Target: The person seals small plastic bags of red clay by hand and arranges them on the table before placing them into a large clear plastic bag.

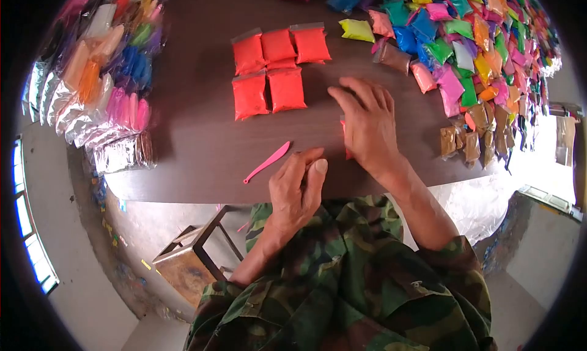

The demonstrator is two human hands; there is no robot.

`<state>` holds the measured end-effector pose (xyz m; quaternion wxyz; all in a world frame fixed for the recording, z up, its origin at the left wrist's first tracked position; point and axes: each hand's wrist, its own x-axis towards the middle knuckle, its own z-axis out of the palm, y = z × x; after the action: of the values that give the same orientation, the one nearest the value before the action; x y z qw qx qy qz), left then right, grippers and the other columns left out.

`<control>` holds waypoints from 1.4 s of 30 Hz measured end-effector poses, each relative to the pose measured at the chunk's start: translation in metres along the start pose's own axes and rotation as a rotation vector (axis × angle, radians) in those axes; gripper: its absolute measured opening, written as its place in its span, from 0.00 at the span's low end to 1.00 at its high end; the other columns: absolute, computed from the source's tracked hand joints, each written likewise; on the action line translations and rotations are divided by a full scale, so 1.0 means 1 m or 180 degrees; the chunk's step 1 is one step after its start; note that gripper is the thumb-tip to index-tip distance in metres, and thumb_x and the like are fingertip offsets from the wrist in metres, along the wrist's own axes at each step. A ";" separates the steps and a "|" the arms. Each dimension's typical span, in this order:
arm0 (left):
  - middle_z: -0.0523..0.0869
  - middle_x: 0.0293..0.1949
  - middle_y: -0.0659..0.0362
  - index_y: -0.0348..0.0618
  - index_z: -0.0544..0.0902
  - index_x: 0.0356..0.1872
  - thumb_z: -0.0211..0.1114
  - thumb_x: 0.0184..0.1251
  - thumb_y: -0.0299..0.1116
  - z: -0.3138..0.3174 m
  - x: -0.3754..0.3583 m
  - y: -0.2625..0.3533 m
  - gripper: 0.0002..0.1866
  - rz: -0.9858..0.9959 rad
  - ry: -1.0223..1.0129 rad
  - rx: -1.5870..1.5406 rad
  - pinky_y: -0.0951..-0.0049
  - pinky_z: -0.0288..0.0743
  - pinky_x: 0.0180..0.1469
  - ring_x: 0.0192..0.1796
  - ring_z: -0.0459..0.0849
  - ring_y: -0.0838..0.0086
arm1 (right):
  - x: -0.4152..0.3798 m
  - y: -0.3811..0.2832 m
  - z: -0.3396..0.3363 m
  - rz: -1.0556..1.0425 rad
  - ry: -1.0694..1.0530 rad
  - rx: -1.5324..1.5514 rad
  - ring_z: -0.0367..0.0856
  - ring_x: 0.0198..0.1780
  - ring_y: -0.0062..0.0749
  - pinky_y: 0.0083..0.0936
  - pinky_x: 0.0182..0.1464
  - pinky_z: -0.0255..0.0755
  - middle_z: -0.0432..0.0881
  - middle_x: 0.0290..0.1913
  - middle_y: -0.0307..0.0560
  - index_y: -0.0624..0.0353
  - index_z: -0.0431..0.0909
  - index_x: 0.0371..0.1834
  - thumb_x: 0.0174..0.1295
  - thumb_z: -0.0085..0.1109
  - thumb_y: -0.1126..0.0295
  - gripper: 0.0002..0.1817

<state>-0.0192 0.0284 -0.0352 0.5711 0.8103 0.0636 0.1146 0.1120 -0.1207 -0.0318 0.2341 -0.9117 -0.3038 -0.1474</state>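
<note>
My left hand [296, 186] is at the table's front edge, its fingers loosely curled and the thumb a little apart; nothing shows in it. Just to its left lies a pink plastic knife [267, 162]. My right hand [370, 128] is over the table with its fingers spread and bent. Beneath its palm, a red packet [343, 131] shows only as a narrow strip; the rest is hidden. Farther back, several clear bags of red material, such as the red bag [286, 89], lie in two rows, some overlapping others beneath.
A large heap of small colourful packets [452, 51] covers the table's right side, with brown packets [471, 144] at its near end. Long wrapped bundles [116, 70] fill the left side. A wooden stool [194, 259] stands below the dark table [195, 137].
</note>
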 end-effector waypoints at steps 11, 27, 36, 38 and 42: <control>0.89 0.34 0.54 0.32 0.86 0.52 0.69 0.78 0.32 0.006 0.004 0.005 0.12 0.0238 0.0177 0.0126 0.74 0.76 0.34 0.31 0.84 0.77 | 0.001 0.013 -0.003 0.0557 0.0104 0.1250 0.79 0.64 0.51 0.47 0.70 0.67 0.84 0.60 0.51 0.59 0.83 0.60 0.73 0.57 0.72 0.15; 0.88 0.37 0.54 0.40 0.87 0.42 0.82 0.59 0.28 0.034 0.022 0.018 0.13 0.0359 -0.0229 0.0925 0.68 0.82 0.39 0.36 0.89 0.65 | -0.088 -0.024 -0.025 0.1179 0.0728 0.0410 0.77 0.66 0.52 0.47 0.67 0.67 0.83 0.61 0.50 0.61 0.82 0.55 0.65 0.70 0.67 0.18; 0.92 0.41 0.56 0.31 0.87 0.49 0.74 0.74 0.34 0.021 0.013 0.023 0.14 -0.0370 -0.0395 -0.0986 0.73 0.81 0.49 0.43 0.87 0.77 | -0.084 -0.027 -0.051 0.1999 0.0146 0.3642 0.83 0.48 0.20 0.25 0.51 0.79 0.89 0.48 0.43 0.65 0.84 0.55 0.73 0.69 0.65 0.15; 0.92 0.39 0.56 0.31 0.87 0.50 0.72 0.76 0.34 0.018 0.009 0.015 0.13 -0.0312 -0.0476 -0.0845 0.73 0.80 0.48 0.42 0.87 0.77 | -0.084 -0.030 -0.054 0.2108 0.0107 0.4055 0.82 0.49 0.19 0.24 0.53 0.78 0.88 0.47 0.40 0.65 0.85 0.54 0.74 0.69 0.65 0.14; 0.92 0.39 0.56 0.32 0.87 0.49 0.71 0.76 0.32 0.013 0.007 0.017 0.12 -0.0118 -0.0609 -0.0580 0.74 0.79 0.47 0.42 0.86 0.79 | -0.085 -0.023 -0.058 0.1960 -0.0131 0.3999 0.83 0.50 0.19 0.24 0.54 0.79 0.89 0.46 0.40 0.66 0.85 0.54 0.74 0.68 0.67 0.14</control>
<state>-0.0097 0.0128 -0.0228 0.6478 0.7611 0.0132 0.0315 0.0248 -0.1755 -0.0100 0.7421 -0.6510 -0.0637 0.1465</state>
